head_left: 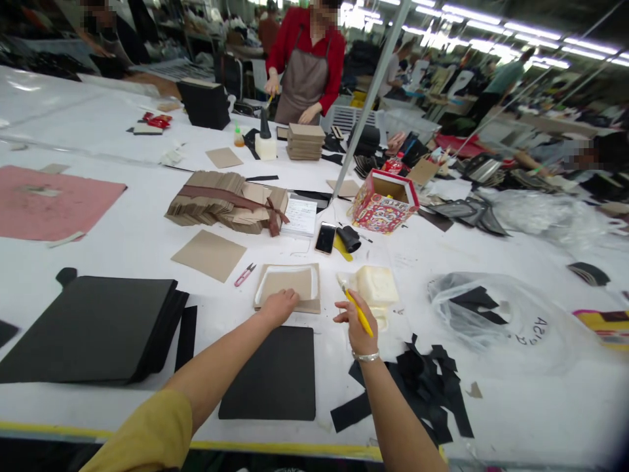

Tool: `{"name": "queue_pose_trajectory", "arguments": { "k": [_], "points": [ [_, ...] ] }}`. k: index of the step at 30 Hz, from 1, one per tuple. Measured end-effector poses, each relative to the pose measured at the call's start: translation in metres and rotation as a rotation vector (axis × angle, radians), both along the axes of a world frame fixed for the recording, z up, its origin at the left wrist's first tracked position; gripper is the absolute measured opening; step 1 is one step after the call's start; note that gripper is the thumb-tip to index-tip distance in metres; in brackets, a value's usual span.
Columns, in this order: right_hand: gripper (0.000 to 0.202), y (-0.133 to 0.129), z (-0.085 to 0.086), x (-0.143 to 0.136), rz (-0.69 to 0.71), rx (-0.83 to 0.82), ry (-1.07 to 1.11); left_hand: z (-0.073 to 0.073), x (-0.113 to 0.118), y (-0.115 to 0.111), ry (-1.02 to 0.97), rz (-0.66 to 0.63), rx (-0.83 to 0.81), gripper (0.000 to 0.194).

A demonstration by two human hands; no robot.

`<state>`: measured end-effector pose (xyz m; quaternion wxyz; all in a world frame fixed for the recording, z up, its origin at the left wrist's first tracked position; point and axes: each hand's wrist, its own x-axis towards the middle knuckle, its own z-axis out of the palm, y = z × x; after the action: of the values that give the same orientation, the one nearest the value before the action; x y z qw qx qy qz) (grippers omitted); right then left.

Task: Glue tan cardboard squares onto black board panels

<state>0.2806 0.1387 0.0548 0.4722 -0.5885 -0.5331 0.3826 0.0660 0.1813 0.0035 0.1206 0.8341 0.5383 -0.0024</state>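
The white tabletop (pixel 403 413) carries black sheets (pixel 93 328), fabric scraps (pixel 427 387), pink snips (pixel 244 275) — and a phone (pixel 325 237) beside a notepad (pixel 299 215).

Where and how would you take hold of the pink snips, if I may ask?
Probably by the pink handles, pinched from above on the near side: the snips lie flat, with their slim blades pointing away and to the right.

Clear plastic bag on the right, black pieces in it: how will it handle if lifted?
The bag is probably floppy: its thin film lies slumped and wrinkled. Likely light for its size, since only a few flat black pieces show inside. The film looks smooth and shiny, so it may slide on a push.
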Motion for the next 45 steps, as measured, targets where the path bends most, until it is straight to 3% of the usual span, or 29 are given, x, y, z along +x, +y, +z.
{"name": "queue_pose_trajectory", "arguments": {
  "k": [2, 5, 7, 9, 11, 13, 21, 25, 29, 32, 37, 40, 45],
  "points": [
    [0.041, -0.008, 0.002, -0.007, 0.082, 0.024, -0.071, 0.020, -0.016, -0.011, -0.121, 0.172, 0.146, 0.022],
    [0.031, -0.014, -0.001, -0.025, 0.133, 0.047, -0.191, 0.051, -0.045, -0.032, -0.544, 0.589, 0.329, 0.014],
    [0.025, -0.013, -0.007, -0.043, 0.101, 0.037, -0.284, 0.066, -0.060, -0.048, -0.937, 0.825, 0.285, 0.019],
    [0.022, -0.012, -0.013, -0.061, 0.056, 0.024, -0.370, 0.074, -0.065, -0.065, -1.320, 0.958, 0.163, 0.028],
    [0.020, -0.012, -0.017, -0.076, 0.036, 0.015, -0.398, 0.076, -0.063, -0.082, -1.589, 1.011, 0.065, 0.032],
    [0.018, -0.015, -0.020, -0.086, 0.032, -0.002, -0.358, 0.073, -0.058, -0.097, -1.735, 1.032, 0.000, 0.033],
    [0.020, -0.036, -0.010, -0.080, 0.043, 0.043, -0.097, 0.058, -0.059, -0.135, -1.929, 0.984, -0.170, 0.032],
    [0.019, -0.061, -0.017, -0.054, 0.131, 0.043, -0.089, 0.033, -0.073, -0.159, -1.889, 1.158, -0.140, 0.031],
    [0.016, -0.098, -0.045, -0.023, 0.169, -0.030, -0.224, -0.003, -0.081, -0.199, -1.596, 1.228, -0.325, 0.034],
    [0.015, -0.122, -0.068, -0.012, 0.187, -0.087, -0.353, -0.022, -0.084, -0.222, -1.215, 1.140, -0.371, 0.034],
    [0.017, -0.133, -0.096, -0.014, 0.161, -0.150, -0.489, -0.032, -0.094, -0.228, -0.635, 0.784, -0.188, 0.032],
    [0.017, -0.128, -0.105, -0.019, 0.154, -0.149, -0.527, -0.038, -0.098, -0.222, -0.491, 0.693, -0.164, 0.035],
    [0.018, -0.120, -0.117, -0.025, 0.165, -0.116, -0.544, -0.052, -0.101, -0.218, -0.441, 0.718, -0.185, 0.039]
  ]
}}
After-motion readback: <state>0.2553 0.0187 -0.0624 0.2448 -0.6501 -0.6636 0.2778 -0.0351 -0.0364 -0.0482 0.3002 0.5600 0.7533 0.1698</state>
